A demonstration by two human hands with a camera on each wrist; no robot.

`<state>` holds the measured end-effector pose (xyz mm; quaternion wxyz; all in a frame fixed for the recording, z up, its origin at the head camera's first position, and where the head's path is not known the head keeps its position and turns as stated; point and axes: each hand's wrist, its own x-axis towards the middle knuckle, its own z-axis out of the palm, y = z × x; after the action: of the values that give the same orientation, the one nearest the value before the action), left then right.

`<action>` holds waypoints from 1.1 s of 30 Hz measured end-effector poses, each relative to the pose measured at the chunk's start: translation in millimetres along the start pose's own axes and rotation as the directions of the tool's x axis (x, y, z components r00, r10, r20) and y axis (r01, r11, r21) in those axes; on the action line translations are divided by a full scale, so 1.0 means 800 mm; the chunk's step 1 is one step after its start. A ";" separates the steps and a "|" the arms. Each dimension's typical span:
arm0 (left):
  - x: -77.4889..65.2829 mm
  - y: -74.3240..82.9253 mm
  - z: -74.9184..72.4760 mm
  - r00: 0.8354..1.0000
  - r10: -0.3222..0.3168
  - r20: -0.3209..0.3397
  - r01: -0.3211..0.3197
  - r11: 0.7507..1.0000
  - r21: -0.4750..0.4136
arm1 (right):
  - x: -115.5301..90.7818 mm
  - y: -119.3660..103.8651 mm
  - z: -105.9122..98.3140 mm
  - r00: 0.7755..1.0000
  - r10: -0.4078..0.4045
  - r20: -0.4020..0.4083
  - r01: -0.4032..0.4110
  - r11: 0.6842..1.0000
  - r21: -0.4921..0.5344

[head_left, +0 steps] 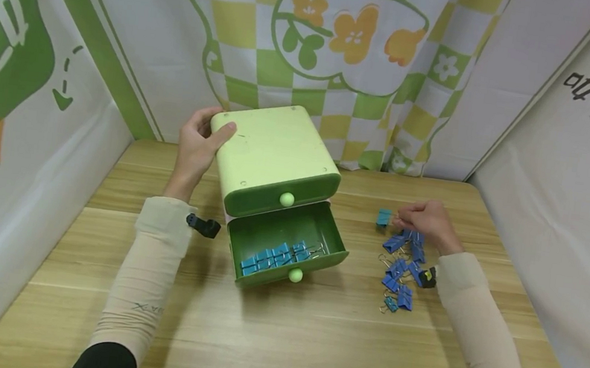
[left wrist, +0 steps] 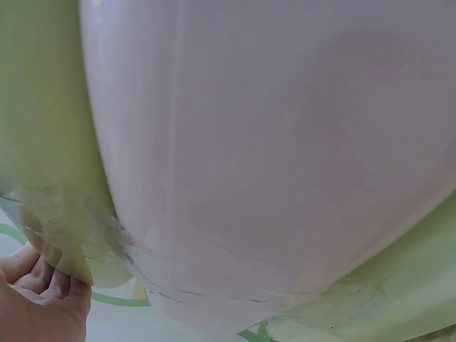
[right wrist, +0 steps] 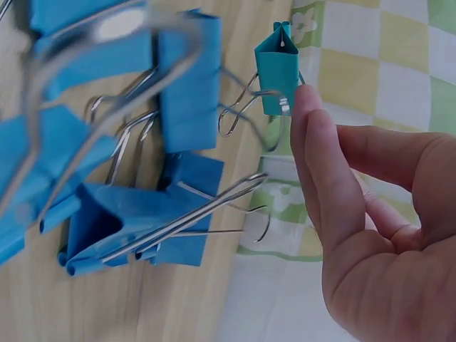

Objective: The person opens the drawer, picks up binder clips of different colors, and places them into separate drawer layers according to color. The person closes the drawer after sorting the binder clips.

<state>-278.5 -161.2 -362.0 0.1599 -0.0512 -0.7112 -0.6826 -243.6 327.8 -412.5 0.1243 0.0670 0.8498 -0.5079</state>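
A pale green two-drawer desk organizer [head_left: 277, 151] stands on the table, its lower drawer [head_left: 262, 236] pulled out. Several teal binder clips [head_left: 280, 255] lie in a row along the front of that drawer. My left hand [head_left: 194, 148] grips the organizer's rear left corner, thumb on top; in the left wrist view its fingers bend at the taped edge. On the right, my right hand [head_left: 427, 220] pinches a teal binder clip [right wrist: 278, 75] by a wire handle at its fingertips. Below it lies a pile of blue binder clips [head_left: 397, 268], with a small teal one [head_left: 391, 304] at its near end.
The upper drawer, with its round knob [head_left: 286, 199], is closed. Behind the wooden table [head_left: 299, 342] hangs a checkered curtain [head_left: 279, 79], close to the organizer's back. White printed panels [head_left: 561, 196] stand at both sides.
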 end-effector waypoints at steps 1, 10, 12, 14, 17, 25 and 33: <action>0.000 0.000 0.000 1.000 -0.002 0.001 0.002 1.000 0.000 | -0.001 -0.002 0.000 1.000 0.010 0.004 -0.010 1.000 0.013; 0.000 0.000 0.000 1.000 -0.005 0.003 0.005 1.000 -0.007 | -0.015 -0.030 0.001 0.999 0.010 0.053 -0.020 0.984 0.176; 0.000 0.000 0.000 1.000 -0.004 0.004 0.004 1.000 -0.009 | -0.021 -0.039 0.001 0.999 0.005 0.053 -0.014 0.982 0.189; 0.000 0.000 0.000 1.000 -0.005 0.003 0.005 1.000 -0.010 | -0.028 -0.047 0.000 0.999 -0.004 0.048 -0.005 0.981 0.195; 0.001 0.000 0.001 1.000 -0.007 0.003 0.007 1.000 -0.009 | -0.039 -0.061 -0.001 0.999 -0.017 0.044 0.008 0.980 0.199; 0.002 -0.001 0.001 1.000 0.000 0.003 0.000 1.000 -0.014 | -0.074 -0.092 0.005 0.993 -0.105 0.051 0.098 0.987 0.127; 0.002 -0.003 0.000 1.000 0.018 0.001 -0.018 0.999 -0.028 | -0.102 -0.112 0.031 0.962 -0.263 0.070 0.269 0.959 -0.092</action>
<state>-280.8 -161.3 -363.6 0.1648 -0.0601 -0.7013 -0.6909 -182.8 264.6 -324.9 0.0825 -0.0688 0.8717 -0.4782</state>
